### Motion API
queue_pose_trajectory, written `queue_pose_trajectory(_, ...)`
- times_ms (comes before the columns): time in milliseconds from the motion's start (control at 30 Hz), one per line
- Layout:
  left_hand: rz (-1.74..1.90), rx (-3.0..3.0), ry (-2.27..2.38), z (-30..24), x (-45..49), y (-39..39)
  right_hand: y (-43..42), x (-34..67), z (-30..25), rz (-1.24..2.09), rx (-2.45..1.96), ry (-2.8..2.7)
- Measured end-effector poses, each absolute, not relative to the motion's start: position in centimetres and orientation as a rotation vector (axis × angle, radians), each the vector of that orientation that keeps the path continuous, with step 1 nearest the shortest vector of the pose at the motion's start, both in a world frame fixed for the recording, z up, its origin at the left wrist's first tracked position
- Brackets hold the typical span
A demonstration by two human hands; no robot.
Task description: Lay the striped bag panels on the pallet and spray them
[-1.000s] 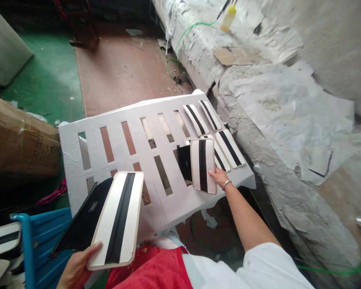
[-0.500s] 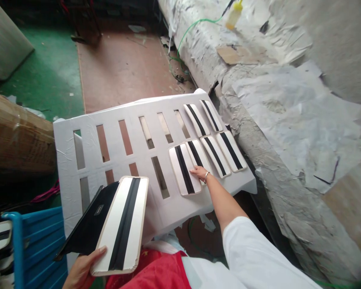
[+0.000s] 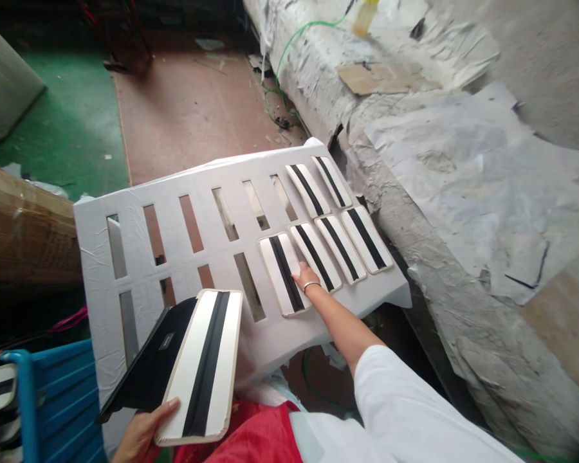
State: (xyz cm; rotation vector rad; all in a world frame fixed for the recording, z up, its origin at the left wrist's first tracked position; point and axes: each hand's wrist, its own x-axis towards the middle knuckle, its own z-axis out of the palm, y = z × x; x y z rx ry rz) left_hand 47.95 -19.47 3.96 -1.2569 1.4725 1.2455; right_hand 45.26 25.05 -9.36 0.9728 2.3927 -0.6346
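My left hand is closed on the lower left edge of a white panel with a black central strip, held tilted over the near left of a white slotted board. A black flap with a small label spreads from the panel's left side. My right hand wears a bracelet and grips the right edge of a similar striped panel, which lies on the white slotted board. Some of its fingers are hidden. To its right lie several more striped panels in two rows.
A blue crate with striped panels inside stands at the lower left. Beside it is a cardboard box. Along the right runs a rough, paper-covered bench with a yellow bottle and a green cord.
The panel under my right hand has shifted slightly left, widening the gap to its neighbour. My left hand still holds its panel. The whole view has drifted a little.
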Motion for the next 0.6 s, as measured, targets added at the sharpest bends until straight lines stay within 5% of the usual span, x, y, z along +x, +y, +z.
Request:
queue_pose_trajectory(367, 1.524, -1.078, 1.357, 3.6, 48.0, -16.6, 21.2, 43.7, -7.8, -0.314, 0.635, 2.535)
queue_pose_trajectory(600, 1.639, -1.089, 1.438, 1.7, 48.0, -14.0, 10.9, 43.5, -6.3, -1.383, 0.614, 1.863)
